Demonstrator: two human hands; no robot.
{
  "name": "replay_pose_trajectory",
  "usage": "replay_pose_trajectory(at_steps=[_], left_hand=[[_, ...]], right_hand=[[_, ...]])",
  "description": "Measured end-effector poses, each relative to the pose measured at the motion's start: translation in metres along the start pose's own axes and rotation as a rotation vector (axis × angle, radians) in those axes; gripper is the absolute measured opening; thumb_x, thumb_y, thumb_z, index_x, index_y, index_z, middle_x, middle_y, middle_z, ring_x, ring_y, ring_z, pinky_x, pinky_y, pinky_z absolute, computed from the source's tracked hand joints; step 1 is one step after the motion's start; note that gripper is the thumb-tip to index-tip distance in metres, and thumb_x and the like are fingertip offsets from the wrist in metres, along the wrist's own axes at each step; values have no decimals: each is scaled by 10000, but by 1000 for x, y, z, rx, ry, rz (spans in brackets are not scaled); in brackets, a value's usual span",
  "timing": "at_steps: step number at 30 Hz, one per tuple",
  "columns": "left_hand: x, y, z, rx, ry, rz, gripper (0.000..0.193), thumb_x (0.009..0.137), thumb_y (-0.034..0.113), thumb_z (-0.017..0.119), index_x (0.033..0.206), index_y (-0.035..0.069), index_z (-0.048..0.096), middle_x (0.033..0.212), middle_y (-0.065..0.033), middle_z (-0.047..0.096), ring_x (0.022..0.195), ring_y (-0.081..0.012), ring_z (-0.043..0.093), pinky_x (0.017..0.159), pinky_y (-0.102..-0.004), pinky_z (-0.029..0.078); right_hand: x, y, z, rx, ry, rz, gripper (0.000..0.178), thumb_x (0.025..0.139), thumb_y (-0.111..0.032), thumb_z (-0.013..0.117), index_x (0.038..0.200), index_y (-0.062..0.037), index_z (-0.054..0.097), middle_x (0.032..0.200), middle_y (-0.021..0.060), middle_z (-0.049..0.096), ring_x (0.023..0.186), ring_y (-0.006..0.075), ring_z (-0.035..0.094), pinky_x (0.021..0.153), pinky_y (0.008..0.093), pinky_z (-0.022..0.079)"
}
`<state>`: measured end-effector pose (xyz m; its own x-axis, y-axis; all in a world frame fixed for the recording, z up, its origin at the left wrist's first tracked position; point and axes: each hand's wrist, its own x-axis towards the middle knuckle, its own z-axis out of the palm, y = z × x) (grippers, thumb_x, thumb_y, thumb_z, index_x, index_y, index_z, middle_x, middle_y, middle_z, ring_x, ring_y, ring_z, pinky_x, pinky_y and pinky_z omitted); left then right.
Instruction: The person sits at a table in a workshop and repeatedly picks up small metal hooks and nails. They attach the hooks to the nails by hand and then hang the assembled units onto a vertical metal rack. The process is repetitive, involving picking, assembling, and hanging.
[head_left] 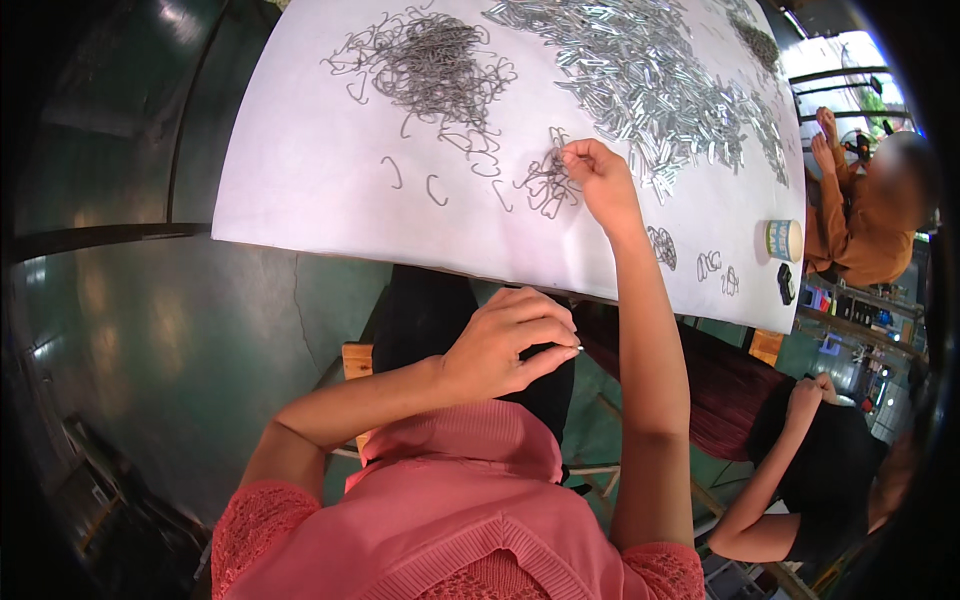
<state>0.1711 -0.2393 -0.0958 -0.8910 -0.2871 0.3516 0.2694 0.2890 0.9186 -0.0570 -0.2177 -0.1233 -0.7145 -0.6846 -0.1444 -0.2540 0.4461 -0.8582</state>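
My right hand [603, 180] reaches over the white table, thumb and fingers pinched on a wire hook at the edge of a small pile of bent wire hooks [547, 190]. My left hand [515, 340] is held in front of my lap, just off the table's near edge, with its fingers curled closed. A tiny bright tip shows at its fingertips; what it belongs to is hidden. A large tangled heap of wire hooks [435, 70] lies farther left, with a few single hooks [437, 190] nearer me.
The white table [300, 200] carries a wide spread of short shiny metal pieces [640, 80]. To the right are small hook clusters [662, 247], a round tub [785, 240] and a black object [786, 284]. Two other people sit along the right side, one in orange-brown, one in black.
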Motion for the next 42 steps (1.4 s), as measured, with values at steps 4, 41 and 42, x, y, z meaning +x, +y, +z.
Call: replay_pose_trajectory(at_steps=[4,41,42], left_hand=[[1,2,4,-6,-3,0,125,744,65,740,853,92,685,904,-20,660,827,-180,615,772,-316,446],[22,15,58,345,31,71,72,771,97,724,828,108,682,819,12,684,725,-160,607,760,-307,406],[23,15,60,339,32,65,69,769,96,724,822,108,681,816,12,684,724,-159,608,759,-307,406]], right_hand=[[-15,14,-14,-20,36,-8,91,878,-75,592,899,8,624,747,100,665,650,154,626,619,290,483],[-227,-15,-25,889,581,30,260,841,23,662,1064,-18,533,890,115,677,711,151,667,491,195,492],[-227,-14,-25,898,586,22,257,843,20,663,1062,-16,535,892,119,677,711,153,667,492,196,492]])
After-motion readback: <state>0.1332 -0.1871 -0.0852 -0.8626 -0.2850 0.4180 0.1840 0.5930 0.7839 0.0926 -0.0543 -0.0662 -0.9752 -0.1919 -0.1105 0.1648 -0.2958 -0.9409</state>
